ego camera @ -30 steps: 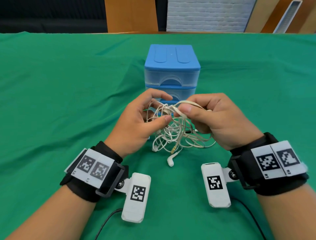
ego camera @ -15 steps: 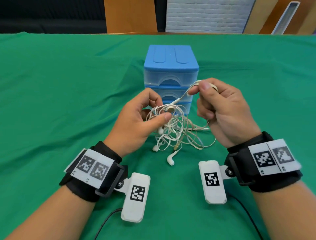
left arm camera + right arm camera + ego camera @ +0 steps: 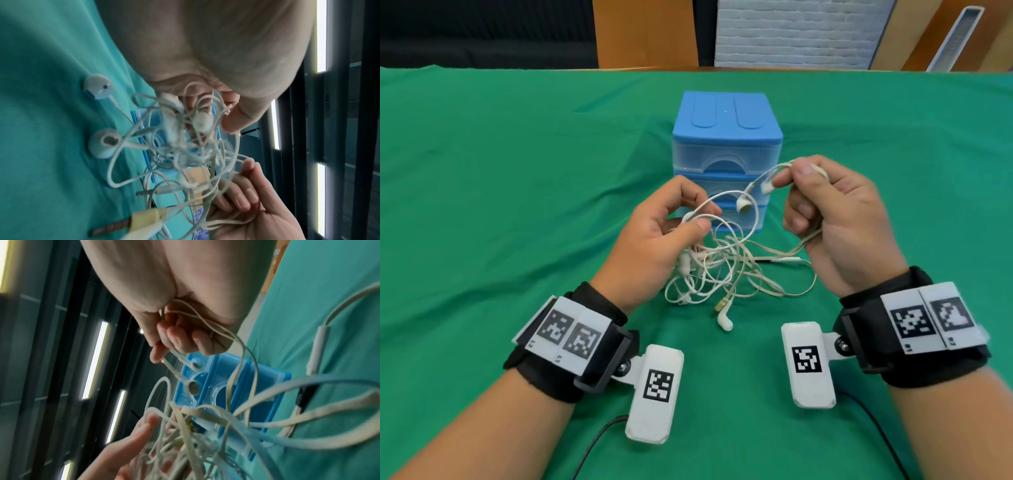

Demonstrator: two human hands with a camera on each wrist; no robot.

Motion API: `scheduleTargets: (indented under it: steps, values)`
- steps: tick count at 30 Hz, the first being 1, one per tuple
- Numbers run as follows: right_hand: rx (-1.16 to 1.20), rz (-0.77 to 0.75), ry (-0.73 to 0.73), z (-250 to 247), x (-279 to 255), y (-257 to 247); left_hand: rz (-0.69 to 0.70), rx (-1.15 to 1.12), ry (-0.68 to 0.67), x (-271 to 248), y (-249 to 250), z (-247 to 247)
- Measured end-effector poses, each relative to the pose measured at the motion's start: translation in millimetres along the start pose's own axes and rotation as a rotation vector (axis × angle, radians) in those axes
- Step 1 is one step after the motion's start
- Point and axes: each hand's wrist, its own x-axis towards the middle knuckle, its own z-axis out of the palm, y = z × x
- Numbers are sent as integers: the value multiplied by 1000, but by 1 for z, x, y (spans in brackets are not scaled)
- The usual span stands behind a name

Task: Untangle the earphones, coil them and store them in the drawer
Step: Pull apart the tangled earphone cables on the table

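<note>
Step in hand: untangling; coiling and storing are not yet begun.
Left hand (image 3: 654,236): thumb and forefinger pinch a loop at the top of the tangled earphones (image 3: 722,270), apparently to anchor the knot while the other hand draws a strand out.
Right hand (image 3: 832,219): thumb and forefinger pinch a cord just behind two earbuds (image 3: 753,195), which dangle between the hands; the lower fingers curl round a second strand that runs down to the heap.
Earphones: mostly a loose knot on the green cloth (image 3: 482,205), between the wrists and just in front of the drawer unit (image 3: 726,137); one white earbud (image 3: 724,322) and a gold plug (image 3: 722,303) lie at the near edge. More than one set seems to be entwined.
Drawer unit: blue top, clear drawers, all closed, so a drawer remains to be opened.
Change from the earlier frames: a second ago both hands met over the knot; the right hand has since risen and drawn away to the right, so the two earbuds hang free of the mass. The left hand has kept its place.
</note>
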Motion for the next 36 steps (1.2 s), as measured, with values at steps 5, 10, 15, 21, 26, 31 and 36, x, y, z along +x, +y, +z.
scheduleTargets:
  steps: [5, 10, 15, 21, 26, 31, 36]
  values:
    - [-163, 112, -138, 3, -5, 8, 16, -31, -25, 0, -3, 0]
    - [-66, 11, -3, 1, -3, 1, 13, -36, 29, 1, -2, 0]
    - [51, -7, 117, -11, 3, -8, -10, -62, 193, 4, -3, -6]
    - [33, -8, 77, -14, 3, -13, -46, 8, 216, 5, -6, -10]
    - [11, -23, 59, -15, 2, -21, -32, 3, 250, 7, -8, -12]
    - [-7, -44, 51, -12, 1, -26, 73, 6, 261, 4, -4, -12]
    - [-177, -29, -76, 4, 6, -29, 168, 251, 151, 2, -3, -8]
